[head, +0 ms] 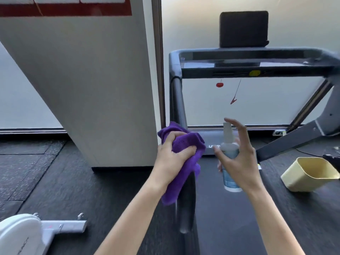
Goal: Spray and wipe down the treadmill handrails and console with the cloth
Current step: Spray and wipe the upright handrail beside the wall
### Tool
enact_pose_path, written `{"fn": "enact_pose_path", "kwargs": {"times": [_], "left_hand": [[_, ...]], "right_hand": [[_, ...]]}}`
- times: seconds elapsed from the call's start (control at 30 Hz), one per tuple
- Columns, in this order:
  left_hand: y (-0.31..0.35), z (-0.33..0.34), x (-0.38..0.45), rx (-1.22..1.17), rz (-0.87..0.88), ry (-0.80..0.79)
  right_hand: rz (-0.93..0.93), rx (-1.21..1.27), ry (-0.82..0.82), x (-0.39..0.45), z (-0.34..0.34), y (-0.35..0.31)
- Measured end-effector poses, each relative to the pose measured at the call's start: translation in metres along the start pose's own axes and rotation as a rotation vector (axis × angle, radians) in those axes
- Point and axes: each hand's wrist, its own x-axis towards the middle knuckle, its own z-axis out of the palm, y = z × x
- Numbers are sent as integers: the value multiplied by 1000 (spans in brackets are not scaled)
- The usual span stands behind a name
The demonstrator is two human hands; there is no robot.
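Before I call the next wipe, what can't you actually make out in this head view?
- Left handrail: the part under the purple cloth and left hand is hidden, so wetness is unknown.
- Spray bottle: label blurred and partly covered by the right hand.
- Right handrail: motion-blurred, cut off by the frame edge.
- Console: screen dark, nothing legible.

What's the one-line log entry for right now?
left hand: grips cloth on left handrail | right hand: holds spray bottle upright | console: untouched
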Motion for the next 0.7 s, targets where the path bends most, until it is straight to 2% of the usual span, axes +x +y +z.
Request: {"fn": "enact_pose_path", "kwargs": {"times": [0.07, 0.17, 0.33, 0.47, 0.6, 0.7], "left_hand": [[-9, 5, -26, 43, 24, 34], [-1, 10, -1, 291, 9, 113], [17, 3, 35, 496, -11, 3], [-3, 6, -6, 288, 15, 53], [-44, 23, -89, 389, 366, 234], [-50, 33, -100, 355, 422, 322]], "right_hand": [[28, 0, 32, -21, -4, -2], [61, -39, 69, -48, -4, -9], [72, -77, 162, -72, 8, -38], [69, -113, 204, -96, 14, -55], [97, -119, 215, -123, 15, -61], [123, -91, 224, -140, 13, -62]]}}
